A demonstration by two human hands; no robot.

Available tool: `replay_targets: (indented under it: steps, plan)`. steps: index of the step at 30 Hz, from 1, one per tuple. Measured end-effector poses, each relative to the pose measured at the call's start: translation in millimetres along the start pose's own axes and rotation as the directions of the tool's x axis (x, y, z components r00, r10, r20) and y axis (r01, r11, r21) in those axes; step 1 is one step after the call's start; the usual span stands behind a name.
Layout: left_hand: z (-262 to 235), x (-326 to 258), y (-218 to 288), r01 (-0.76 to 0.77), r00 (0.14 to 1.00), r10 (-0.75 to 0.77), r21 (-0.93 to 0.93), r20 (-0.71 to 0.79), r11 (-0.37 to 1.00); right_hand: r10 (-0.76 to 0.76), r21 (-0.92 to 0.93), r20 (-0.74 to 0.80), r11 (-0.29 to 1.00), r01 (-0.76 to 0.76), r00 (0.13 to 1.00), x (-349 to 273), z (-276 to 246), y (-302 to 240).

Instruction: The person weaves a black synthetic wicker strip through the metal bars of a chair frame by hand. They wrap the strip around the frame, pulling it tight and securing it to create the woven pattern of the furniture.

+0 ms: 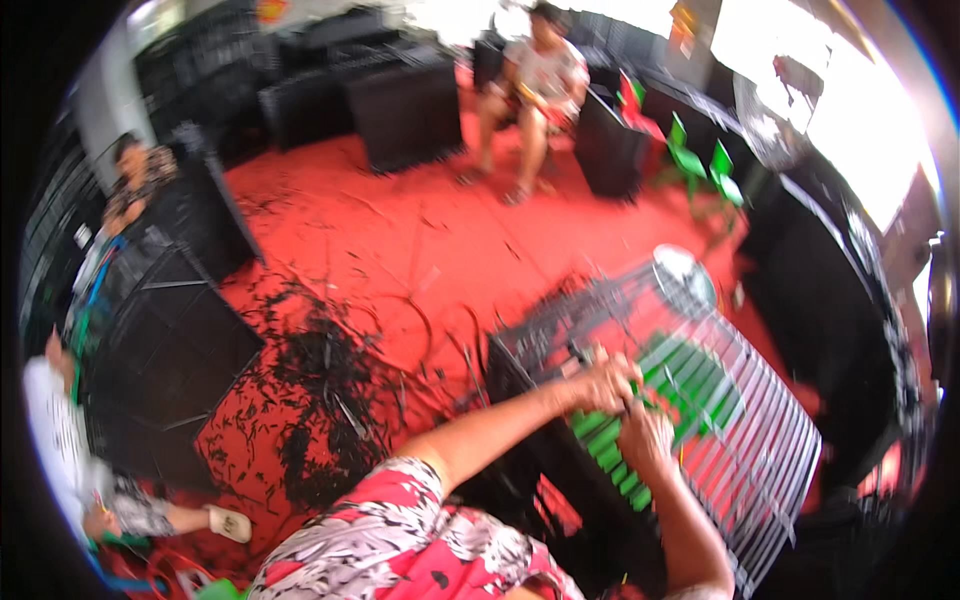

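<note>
In front of me stands a black slatted frame point(770, 440), its long thin bars running side by side. My left hand point(603, 380) reaches across to its near left part, fingers bent and closed. Just below and to the right, my right hand point(645, 435) is closed too, the two hands nearly touching. Whatever is pinched between them is too small and blurred to name. Through the bars a green plastic piece point(690, 385), perhaps a seat, shows beneath the frame.
Black scraps point(330, 400) litter the red floor point(400, 240) at left. Dark panels point(170, 350) stand farther left, beside two people. Another person point(540, 100) sits at the back, near small green chairs point(685, 155). A round fan point(775, 130) stands at the right.
</note>
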State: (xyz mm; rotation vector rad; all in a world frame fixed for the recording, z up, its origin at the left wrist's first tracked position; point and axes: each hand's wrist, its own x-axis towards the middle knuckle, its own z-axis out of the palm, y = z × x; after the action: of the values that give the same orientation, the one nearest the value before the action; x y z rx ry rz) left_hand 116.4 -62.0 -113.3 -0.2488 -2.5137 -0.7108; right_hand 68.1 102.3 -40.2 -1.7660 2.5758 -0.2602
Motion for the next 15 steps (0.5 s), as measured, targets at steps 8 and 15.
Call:
replay_targets:
  steps: [8, 15]
  plan:
    - [17, 30, 25, 0.043, 0.994, -0.061, -0.184, -0.091, 0.982, 0.131, -0.071, -0.035, 0.988, -0.134, 0.991, -14, -28, -2]
    - [8, 27, 23, 0.117, 0.993, -0.111, -0.176, 0.047, 0.977, 0.082, -0.063, -0.037, 0.995, -0.084, 0.996, -10, -30, -4]
